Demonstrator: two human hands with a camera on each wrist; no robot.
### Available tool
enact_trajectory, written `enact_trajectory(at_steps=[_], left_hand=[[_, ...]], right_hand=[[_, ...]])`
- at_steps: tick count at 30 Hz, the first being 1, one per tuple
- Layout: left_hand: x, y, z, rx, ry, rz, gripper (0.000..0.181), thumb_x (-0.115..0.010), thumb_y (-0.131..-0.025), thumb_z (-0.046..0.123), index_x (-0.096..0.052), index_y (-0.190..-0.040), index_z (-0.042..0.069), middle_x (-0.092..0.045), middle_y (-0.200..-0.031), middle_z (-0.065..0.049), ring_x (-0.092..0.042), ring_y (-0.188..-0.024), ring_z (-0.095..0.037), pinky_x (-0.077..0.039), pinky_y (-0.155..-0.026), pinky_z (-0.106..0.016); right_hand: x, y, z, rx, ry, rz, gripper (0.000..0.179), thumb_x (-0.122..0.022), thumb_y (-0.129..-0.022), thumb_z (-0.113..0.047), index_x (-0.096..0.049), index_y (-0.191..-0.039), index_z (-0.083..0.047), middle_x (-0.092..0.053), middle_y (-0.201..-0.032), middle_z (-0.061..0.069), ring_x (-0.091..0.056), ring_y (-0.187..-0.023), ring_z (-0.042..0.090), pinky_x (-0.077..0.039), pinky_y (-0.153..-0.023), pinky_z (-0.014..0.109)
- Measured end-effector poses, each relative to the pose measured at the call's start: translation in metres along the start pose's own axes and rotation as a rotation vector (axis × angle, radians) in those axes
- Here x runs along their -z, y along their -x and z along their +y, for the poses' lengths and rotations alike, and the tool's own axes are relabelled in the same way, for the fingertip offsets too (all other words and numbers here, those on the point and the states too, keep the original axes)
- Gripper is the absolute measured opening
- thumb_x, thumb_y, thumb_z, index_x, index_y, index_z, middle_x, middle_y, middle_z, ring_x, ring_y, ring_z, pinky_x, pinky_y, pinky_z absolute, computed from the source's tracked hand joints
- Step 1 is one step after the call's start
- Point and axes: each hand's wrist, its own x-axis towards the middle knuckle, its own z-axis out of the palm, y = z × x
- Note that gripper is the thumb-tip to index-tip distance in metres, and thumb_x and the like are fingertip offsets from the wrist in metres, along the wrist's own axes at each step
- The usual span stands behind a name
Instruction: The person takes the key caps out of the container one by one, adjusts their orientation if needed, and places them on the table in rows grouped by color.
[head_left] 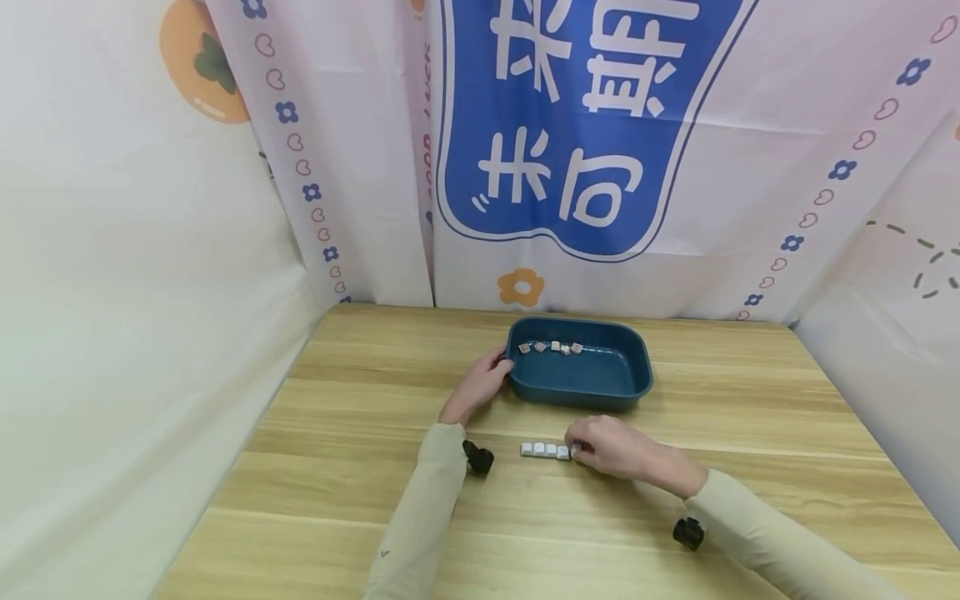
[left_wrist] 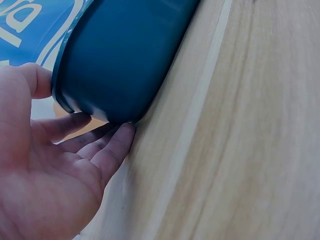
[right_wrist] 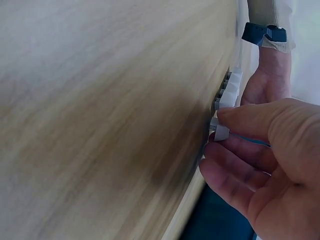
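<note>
My left hand [head_left: 483,382] grips the left end of a dark blue plastic basin [head_left: 577,393]. In the left wrist view the thumb is at the basin's rim [left_wrist: 57,82] and the fingers [left_wrist: 117,145] reach against its lower wall. My right hand [head_left: 617,446] pinches a small white keycap [right_wrist: 221,132], with a greyish part under its white top, between thumb and fingers close over the table. That keycap stands at the right end of a straight row of several white keycaps [head_left: 545,450], a small gap from the last one.
Several more small keycaps [head_left: 556,345] lie scattered along the far left inside of the basin. All of it rests on a wood-grain table [head_left: 360,492]. A printed cloth [head_left: 480,275] hangs along the table's back edge. Black wrist devices [head_left: 688,533] sit on both sleeves.
</note>
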Motion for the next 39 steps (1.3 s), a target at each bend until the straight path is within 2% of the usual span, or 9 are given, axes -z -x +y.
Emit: enact_trajectory(at_steps=[8, 12, 17, 27, 34, 39], left_hand=[[0.002, -0.001, 0.001, -0.004, -0.005, -0.010, 0.050, -0.041, -0.097, 0.025, -0.034, -0.144, 0.014, -0.041, -0.143, -0.009, -0.046, -0.122, -0.019, -0.043, -0.098, -0.037], [0.003, -0.002, 0.002, 0.007, 0.005, -0.019, 0.049, -0.041, -0.097, 0.023, -0.033, -0.144, 0.011, -0.039, -0.143, -0.011, -0.045, -0.124, -0.023, -0.043, -0.099, -0.040], [0.003, 0.000, 0.003, -0.004, 0.003, -0.022, 0.050, -0.042, -0.097, 0.028, -0.032, -0.145, 0.016, -0.039, -0.144, -0.008, -0.045, -0.124, -0.022, -0.042, -0.099, -0.040], [0.002, 0.001, 0.001, -0.023, -0.033, 0.008, 0.051, -0.041, -0.096, 0.030, -0.035, -0.144, 0.015, -0.043, -0.141, -0.006, -0.048, -0.121, -0.018, -0.044, -0.097, -0.036], [0.000, 0.003, 0.000, -0.039, -0.037, 0.009, 0.050, -0.040, -0.096, 0.028, -0.034, -0.144, 0.013, -0.042, -0.142, -0.009, -0.048, -0.121, -0.020, -0.044, -0.097, -0.038], [0.000, 0.003, 0.001, -0.040, -0.037, 0.006, 0.049, -0.040, -0.097, 0.028, -0.035, -0.144, 0.013, -0.042, -0.142, -0.009, -0.048, -0.121, -0.019, -0.044, -0.098, -0.038]], right_hand=[[0.000, 0.000, -0.003, -0.041, -0.009, 0.015, 0.032, -0.068, -0.082, -0.017, -0.061, -0.113, -0.014, -0.064, -0.086, -0.006, -0.049, -0.067, 0.003, -0.044, -0.059, 0.020], [-0.001, 0.000, -0.005, -0.042, 0.020, 0.025, 0.030, -0.068, -0.083, -0.017, -0.061, -0.112, -0.014, -0.065, -0.091, -0.006, -0.053, -0.073, 0.003, -0.049, -0.065, 0.024], [-0.002, 0.000, -0.007, -0.037, 0.048, 0.029, 0.027, -0.067, -0.083, -0.018, -0.063, -0.110, -0.014, -0.065, -0.097, -0.005, -0.057, -0.082, 0.006, -0.052, -0.071, 0.029], [0.000, 0.000, -0.007, -0.023, 0.046, 0.023, 0.024, -0.067, -0.083, -0.017, -0.063, -0.107, -0.016, -0.064, -0.094, -0.007, -0.054, -0.076, 0.003, -0.050, -0.067, 0.025], [0.016, -0.002, -0.005, -0.012, 0.043, 0.058, 0.027, -0.068, -0.083, -0.019, -0.063, -0.109, -0.011, -0.066, -0.090, 0.001, -0.060, -0.074, 0.011, -0.050, -0.061, 0.024], [0.029, -0.005, -0.002, -0.013, 0.064, 0.099, 0.027, -0.068, -0.083, -0.020, -0.063, -0.108, -0.012, -0.067, -0.091, 0.002, -0.061, -0.073, 0.012, -0.050, -0.061, 0.023]])
